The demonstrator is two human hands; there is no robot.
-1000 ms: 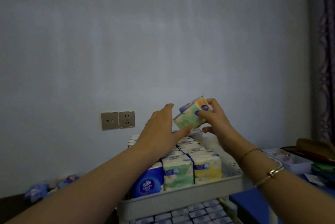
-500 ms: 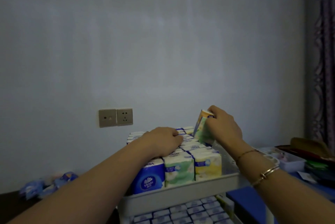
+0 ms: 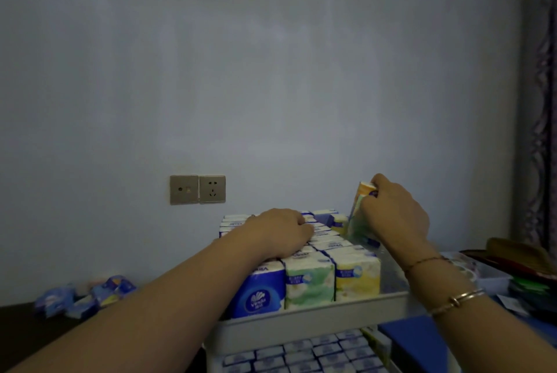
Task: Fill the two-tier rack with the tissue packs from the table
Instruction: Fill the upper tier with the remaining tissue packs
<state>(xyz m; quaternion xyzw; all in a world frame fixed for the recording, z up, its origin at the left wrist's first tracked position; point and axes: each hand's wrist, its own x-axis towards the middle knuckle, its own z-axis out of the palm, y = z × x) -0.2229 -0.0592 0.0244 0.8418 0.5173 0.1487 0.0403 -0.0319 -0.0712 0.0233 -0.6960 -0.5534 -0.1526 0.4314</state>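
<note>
Head view, right hand: the right hand (image 3: 394, 215) grips an upright tissue pack (image 3: 360, 212), fingers curled over its top, at about 4 o'clock in the frame.
Head view, held pack: stands on end at the right edge of the packed rows in the upper tier; whether its base touches the tray floor is hidden.
Head view, left hand: the left hand (image 3: 278, 232) rests knuckles-up on the packed rows (image 3: 328, 270), fingers curled down onto their tops, holding nothing.
Head view, rack: the two-tier rack (image 3: 304, 323) sits at 6 o'clock; the lower tier (image 3: 304, 354) shows pack tops.
Head view, table: loose packs (image 3: 87, 297) lie at 8 o'clock.
Head view, wall: a socket plate (image 3: 197, 189) at 9 o'clock of the hands.
</note>
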